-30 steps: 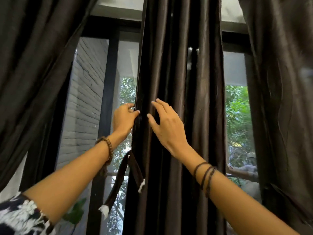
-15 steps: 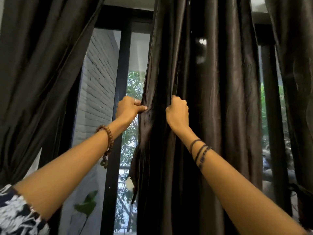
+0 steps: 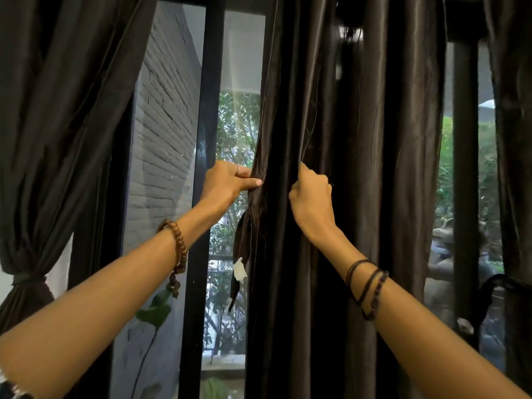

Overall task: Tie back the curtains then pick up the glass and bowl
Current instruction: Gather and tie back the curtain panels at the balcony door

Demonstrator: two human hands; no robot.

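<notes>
Curtain [image 3: 359, 168] edge in both hands' fingers [image 3: 312, 180]

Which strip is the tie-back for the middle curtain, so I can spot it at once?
Start at the dark brown satin middle curtain that both hands grip. Follow its left edge down below the left hand. The narrow dark fabric tie-back strip dangles there against the window, alone in having a white tip.
</notes>
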